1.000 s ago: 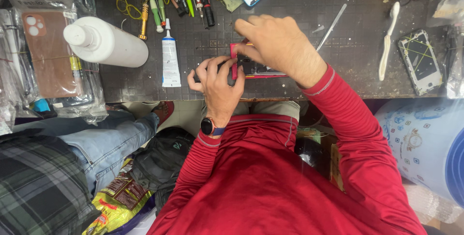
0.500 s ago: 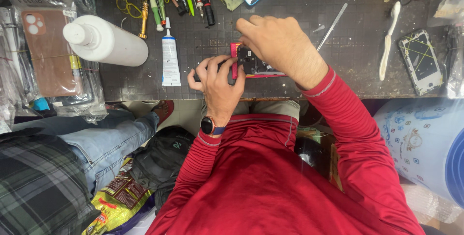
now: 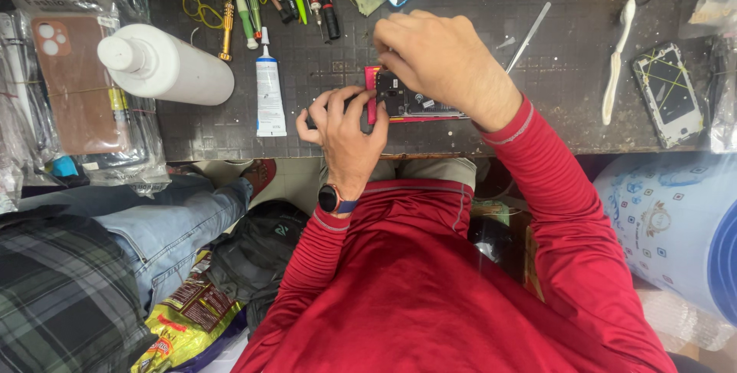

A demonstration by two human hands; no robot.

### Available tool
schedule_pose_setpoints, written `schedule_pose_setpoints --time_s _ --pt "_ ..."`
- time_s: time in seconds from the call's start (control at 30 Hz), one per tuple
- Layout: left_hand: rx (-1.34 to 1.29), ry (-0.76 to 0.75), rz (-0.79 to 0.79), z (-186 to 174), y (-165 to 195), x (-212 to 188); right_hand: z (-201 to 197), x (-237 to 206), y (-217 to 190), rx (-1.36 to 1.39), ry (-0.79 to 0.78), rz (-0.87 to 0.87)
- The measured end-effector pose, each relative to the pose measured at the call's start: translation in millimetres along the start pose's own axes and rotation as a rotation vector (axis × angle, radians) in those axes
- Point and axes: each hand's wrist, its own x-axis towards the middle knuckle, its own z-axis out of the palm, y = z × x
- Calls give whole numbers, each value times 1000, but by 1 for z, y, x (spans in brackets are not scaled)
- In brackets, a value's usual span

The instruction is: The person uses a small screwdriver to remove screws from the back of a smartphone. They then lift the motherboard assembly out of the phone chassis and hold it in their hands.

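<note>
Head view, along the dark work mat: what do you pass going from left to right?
White bottle → white glue tube → left hand → opened red phone → right hand → white toothbrush → bare phone frame.

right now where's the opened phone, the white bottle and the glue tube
opened phone (image 3: 418, 103), head view, on its exposed board
white bottle (image 3: 180, 74), head view, middle of its body
glue tube (image 3: 269, 93), head view, middle of the tube
</note>
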Motion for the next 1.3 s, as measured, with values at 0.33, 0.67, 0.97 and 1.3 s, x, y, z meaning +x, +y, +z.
schedule_pose_setpoints --time_s 0.33,0.67,0.97,1.3 --pt "-56 42 -42 -3 -1 8 5 -21 14 621 107 -8" --pt "-20 17 -26 -3 -3 5 88 -53 13 1015 282 212" --pt "-27 1 -18 -5 1 2 103 -56 12 840 364 194" --pt "-16 -5 -14 -2 -3 0 100 -53 6 724 332 139"
